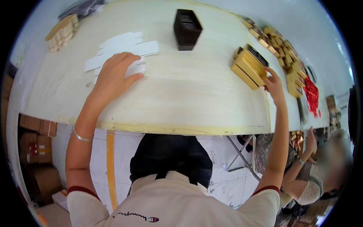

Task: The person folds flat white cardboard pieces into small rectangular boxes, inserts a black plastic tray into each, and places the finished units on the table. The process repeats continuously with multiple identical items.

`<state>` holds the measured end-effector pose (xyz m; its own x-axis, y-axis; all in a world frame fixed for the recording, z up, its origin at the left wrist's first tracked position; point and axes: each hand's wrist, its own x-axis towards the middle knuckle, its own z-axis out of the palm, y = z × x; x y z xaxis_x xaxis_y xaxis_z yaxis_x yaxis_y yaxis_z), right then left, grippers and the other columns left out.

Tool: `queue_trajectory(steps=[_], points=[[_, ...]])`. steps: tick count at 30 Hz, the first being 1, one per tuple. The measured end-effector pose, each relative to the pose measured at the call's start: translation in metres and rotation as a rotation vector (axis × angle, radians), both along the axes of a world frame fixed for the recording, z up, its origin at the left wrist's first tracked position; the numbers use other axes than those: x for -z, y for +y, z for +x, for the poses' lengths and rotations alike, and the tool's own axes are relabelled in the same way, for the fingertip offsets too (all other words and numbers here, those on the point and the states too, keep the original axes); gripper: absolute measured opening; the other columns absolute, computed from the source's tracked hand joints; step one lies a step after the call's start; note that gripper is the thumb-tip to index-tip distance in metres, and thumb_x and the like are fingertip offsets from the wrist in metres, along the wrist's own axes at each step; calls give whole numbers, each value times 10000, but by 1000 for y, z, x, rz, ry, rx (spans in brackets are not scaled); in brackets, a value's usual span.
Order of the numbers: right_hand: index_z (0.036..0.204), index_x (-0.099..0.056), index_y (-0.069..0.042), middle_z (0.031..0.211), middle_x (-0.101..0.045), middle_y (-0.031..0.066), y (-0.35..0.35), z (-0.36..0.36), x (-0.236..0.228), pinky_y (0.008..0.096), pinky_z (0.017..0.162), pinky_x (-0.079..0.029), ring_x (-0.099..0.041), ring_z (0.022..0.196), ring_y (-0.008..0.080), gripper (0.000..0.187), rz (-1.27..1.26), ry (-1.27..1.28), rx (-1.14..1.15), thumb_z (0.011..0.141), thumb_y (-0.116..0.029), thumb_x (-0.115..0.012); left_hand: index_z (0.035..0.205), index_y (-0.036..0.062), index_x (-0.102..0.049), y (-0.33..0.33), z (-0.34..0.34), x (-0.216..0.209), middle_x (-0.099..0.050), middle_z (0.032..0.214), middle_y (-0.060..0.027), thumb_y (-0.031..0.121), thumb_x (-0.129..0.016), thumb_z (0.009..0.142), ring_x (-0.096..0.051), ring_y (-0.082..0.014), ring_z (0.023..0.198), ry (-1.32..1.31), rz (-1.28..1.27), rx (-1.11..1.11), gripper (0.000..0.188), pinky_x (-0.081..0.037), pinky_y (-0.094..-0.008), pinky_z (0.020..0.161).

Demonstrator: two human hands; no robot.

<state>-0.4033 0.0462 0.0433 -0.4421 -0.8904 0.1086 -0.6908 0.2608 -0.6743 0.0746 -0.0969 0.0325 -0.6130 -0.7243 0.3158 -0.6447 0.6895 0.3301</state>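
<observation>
My left hand is over a spread of flat white card pieces at the left of the table. Its fingers and thumb are apart, and nothing shows between them; whether the fingertips press on the cards I cannot tell. To the right, my right hand has its fingers and thumb around the near right end of a gold box. That box lies tilted against other gold and black pieces. A dark brown stack of open trays or box parts stands at the far middle.
Many small gold boxes lie along the far right edge, with a heap of red ribbon pieces nearer. Wooden-coloured holders stand far left. A co-worker sits at the right; cardboard boxes fill the lower left.
</observation>
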Motion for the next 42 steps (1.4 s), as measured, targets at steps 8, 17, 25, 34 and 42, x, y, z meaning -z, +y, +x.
queue_trajectory(steps=[8, 17, 25, 34, 42], points=[[1204, -566, -5, 717, -633, 164, -6, 189, -14, 367, 638, -500, -626, 653, 269, 418, 82, 221, -486, 799, -85, -631, 1419, 109, -356, 69, -63, 0, -514, 1281, -176, 278, -778, 727, -476, -361, 1172, 295, 165, 360, 828, -361, -427, 1025], [981, -638, -7, 1022, -623, 107, -149, 171, -22, 393, 837, -471, -568, 989, 289, 207, -464, 816, -582, 809, -119, -671, 1410, 116, -376, 71, -37, 14, -487, 1308, -149, 233, -801, 690, -427, -360, 1193, 147, 152, 308, 844, -318, -429, 1051], [757, -633, -39, 799, -642, 117, -174, 175, -52, 430, 714, -483, -592, 845, 306, 148, -316, 808, -623, 765, -164, -712, 1386, 115, -405, 69, -20, 28, -515, 1245, -135, 186, -823, 666, -458, -348, 1127, 230, 295, 236, 835, -343, -411, 1002], [776, -626, -35, 746, -607, -1, -11, 165, -63, 228, 610, -436, -519, 665, 67, 264, -263, -628, -636, 818, -262, -754, 1419, 136, -356, 72, -22, 25, -515, 1194, -131, 85, -806, 685, -525, -306, 1049, 325, 473, 239, 863, -437, -347, 938], [890, -641, -9, 810, -646, 55, 51, 169, 2, 237, 586, -455, -576, 663, 108, 292, 200, -1227, -401, 859, -292, -708, 1405, 120, -373, 79, -38, 15, -504, 1223, -122, 81, -777, 701, -526, -310, 1079, 209, 456, 309, 813, -449, -377, 922]])
